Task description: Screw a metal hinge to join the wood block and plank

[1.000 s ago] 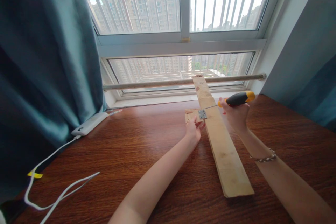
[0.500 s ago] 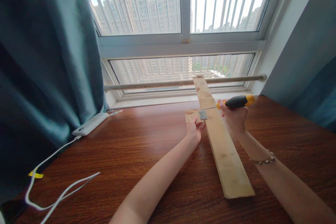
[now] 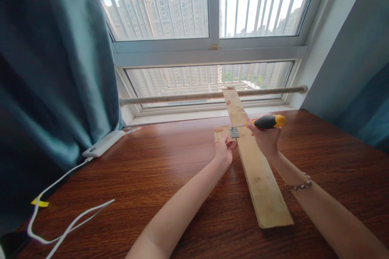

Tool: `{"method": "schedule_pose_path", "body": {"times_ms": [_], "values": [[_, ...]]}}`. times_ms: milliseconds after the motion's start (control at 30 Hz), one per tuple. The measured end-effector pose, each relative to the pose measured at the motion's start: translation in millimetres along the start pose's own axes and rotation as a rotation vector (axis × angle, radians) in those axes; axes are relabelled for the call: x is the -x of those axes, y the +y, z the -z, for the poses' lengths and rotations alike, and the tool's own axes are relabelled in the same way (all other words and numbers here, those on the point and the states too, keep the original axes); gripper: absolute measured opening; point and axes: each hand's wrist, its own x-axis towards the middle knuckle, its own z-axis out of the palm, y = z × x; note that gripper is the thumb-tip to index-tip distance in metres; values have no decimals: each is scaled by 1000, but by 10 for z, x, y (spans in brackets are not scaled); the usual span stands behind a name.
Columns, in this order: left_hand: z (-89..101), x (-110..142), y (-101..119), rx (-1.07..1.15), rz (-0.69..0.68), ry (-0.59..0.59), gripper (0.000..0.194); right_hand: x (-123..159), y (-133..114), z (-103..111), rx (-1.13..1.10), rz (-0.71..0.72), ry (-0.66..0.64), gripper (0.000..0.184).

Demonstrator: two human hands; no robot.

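A long wooden board (image 3: 258, 178) lies on the brown table, its far end by the window rail. A metal hinge (image 3: 234, 132) bridges the board's left edge and a small wooden block (image 3: 219, 134). My left hand (image 3: 224, 151) is closed on the block's near side, with the thumb on top near the hinge. In my right hand (image 3: 267, 139) is a screwdriver (image 3: 269, 122) with a black and yellow handle, held nearly level above the board. Its shaft points left to the hinge; whether the tip touches a screw is too small to tell.
A white power strip (image 3: 105, 144) with a white cable (image 3: 71, 226) lies on the left of the wood-grain table (image 3: 158, 162). Beside it hangs a dark blue curtain (image 3: 57, 68). A metal rail (image 3: 176, 97) runs across the window at the back.
My right hand and the screwdriver have moved left, toward the hinge. My left hand, the block and the board stay nearly in place.
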Motion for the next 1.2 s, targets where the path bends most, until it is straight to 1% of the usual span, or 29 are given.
{"method": "schedule_pose_path", "body": {"times_ms": [167, 367, 500, 667, 800, 867, 933, 1000, 1033, 1100, 1133, 1200], "values": [[8, -27, -11, 0, 2, 31, 6, -65, -18, 38, 40, -6, 41, 28], [25, -61, -24, 5, 0, 35, 7, -148, -53, 124, 243, -28, -35, 35], [16, -45, -13, 0, 17, 44, 4, -126, -72, 114, 259, -30, -57, 37], [0, -16, 0, -15, 20, 15, 2, -91, -83, 107, 256, 9, -63, 37], [5, -23, 5, -34, 1, 4, 1, -90, -63, 95, 176, -21, -26, 37], [11, -34, 4, -34, -4, 8, 4, -146, -66, 96, 70, -77, 19, 38], [17, -45, 2, -25, -2, 21, 6, -260, -85, 128, -52, -149, 65, 38], [22, -49, 0, -22, 3, 29, 6, -414, -103, 212, -166, -219, 69, 37], [23, -48, 1, -22, 5, 32, 6, -494, -100, 278, -212, -249, 48, 37], [23, -41, 6, -23, 5, 35, 7, -635, -47, 454, -242, -310, -52, 38], [22, -36, 11, -25, 3, 34, 6, -688, 12, 564, -209, -343, -126, 38], [16, -22, 23, -30, -2, 29, 5, -753, 201, 819, -14, -388, -264, 35]]}}
